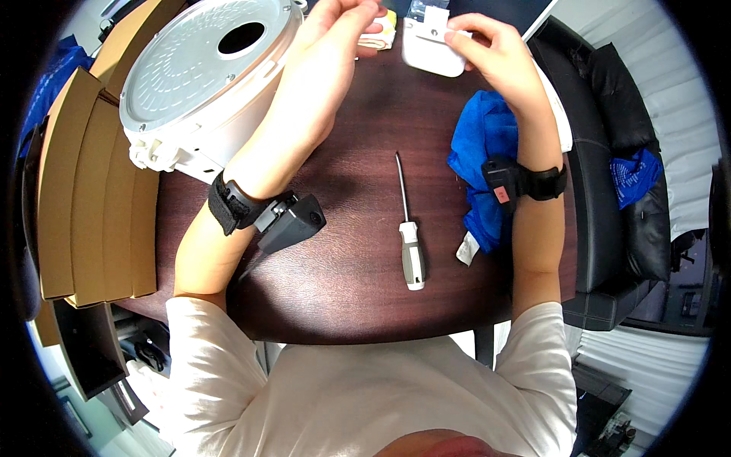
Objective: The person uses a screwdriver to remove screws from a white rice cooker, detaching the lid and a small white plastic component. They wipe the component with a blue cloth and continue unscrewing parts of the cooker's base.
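Note:
My right hand (487, 42) is at the far edge of the dark wooden table (350, 259), pinching a small white rectangular plastic part (426, 49) by its top. My left hand (339, 34) reaches up beside it, fingertips close to the white part and to a yellowish object (387, 32) behind; whether it grips anything is hidden. Both wrists wear black strapped devices. A screwdriver (410, 228) with a grey and white handle lies untouched on the table between my forearms, shaft pointing away from me.
A large round white appliance housing (198, 84) with a dark hole on top stands at the far left. A blue cloth (481, 152) lies under my right forearm. Brown cardboard pieces (84, 190) lean at the left; a black chair (609, 190) stands at the right.

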Tool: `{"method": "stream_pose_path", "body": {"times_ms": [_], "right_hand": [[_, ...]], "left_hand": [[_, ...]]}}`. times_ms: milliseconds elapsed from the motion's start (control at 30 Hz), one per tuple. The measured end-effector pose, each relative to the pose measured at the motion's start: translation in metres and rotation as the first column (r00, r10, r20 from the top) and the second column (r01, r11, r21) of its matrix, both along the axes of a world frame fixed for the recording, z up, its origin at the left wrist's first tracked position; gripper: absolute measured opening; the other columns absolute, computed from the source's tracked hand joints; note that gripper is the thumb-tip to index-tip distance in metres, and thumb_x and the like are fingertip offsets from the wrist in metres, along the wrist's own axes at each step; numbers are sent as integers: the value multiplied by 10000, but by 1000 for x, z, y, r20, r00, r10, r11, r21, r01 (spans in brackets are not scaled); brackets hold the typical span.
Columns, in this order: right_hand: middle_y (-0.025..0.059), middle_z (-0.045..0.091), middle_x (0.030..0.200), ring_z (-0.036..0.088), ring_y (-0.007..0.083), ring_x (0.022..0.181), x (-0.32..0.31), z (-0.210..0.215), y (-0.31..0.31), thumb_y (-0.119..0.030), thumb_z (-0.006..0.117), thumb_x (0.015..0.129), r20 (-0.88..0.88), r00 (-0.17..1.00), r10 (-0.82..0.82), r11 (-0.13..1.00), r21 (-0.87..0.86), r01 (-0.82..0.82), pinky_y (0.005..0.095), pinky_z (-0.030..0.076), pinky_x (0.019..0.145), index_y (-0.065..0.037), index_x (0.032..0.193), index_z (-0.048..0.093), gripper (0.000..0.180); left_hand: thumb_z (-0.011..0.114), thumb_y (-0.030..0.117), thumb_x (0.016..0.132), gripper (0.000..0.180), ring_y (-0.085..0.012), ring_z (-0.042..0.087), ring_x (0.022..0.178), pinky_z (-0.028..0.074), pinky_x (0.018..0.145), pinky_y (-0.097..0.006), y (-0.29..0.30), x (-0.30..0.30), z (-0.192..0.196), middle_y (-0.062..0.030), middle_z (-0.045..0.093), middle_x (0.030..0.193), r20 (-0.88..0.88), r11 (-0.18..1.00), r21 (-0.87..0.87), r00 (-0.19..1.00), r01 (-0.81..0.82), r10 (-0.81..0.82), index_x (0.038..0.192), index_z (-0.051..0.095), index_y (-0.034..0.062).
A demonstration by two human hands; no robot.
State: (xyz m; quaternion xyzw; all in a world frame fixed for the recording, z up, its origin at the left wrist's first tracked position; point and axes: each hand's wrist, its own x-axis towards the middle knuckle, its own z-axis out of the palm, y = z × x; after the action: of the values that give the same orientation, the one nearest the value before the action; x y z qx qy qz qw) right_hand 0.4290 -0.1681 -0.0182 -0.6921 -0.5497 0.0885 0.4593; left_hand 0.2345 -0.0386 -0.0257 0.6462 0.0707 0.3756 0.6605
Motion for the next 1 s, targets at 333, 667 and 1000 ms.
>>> {"method": "stream_pose_path", "body": {"times_ms": [333,667,1000], "right_hand": [[200,664,989,647,351,932,37,-40,5,-194,620,842,556,777,-296,908,-89,410,412,499,862,-8,963,700,236],[225,673,933,679,376,840,27,-61,35,-84,584,827,788,585,-190,877,-131,462,452,554,741,8,863,678,136],[182,691,910,676,349,849,44,-80,43,-362,702,776,603,797,-22,936,-268,228,454,532,773,-35,880,683,344]], "left_hand": [[477,288,1004,286,-95,577,1034,425,888,-253,2,4,-5,-21,637,1115,-132,976,176,985,130,-108,1131,612,71],[464,335,1006,300,-77,565,996,401,870,-243,-5,6,-8,9,647,1026,-206,935,305,971,182,-122,1061,637,96],[496,211,985,254,-100,557,872,437,822,-265,-28,-18,18,-21,628,874,-146,874,366,947,319,-284,901,622,8]]}}
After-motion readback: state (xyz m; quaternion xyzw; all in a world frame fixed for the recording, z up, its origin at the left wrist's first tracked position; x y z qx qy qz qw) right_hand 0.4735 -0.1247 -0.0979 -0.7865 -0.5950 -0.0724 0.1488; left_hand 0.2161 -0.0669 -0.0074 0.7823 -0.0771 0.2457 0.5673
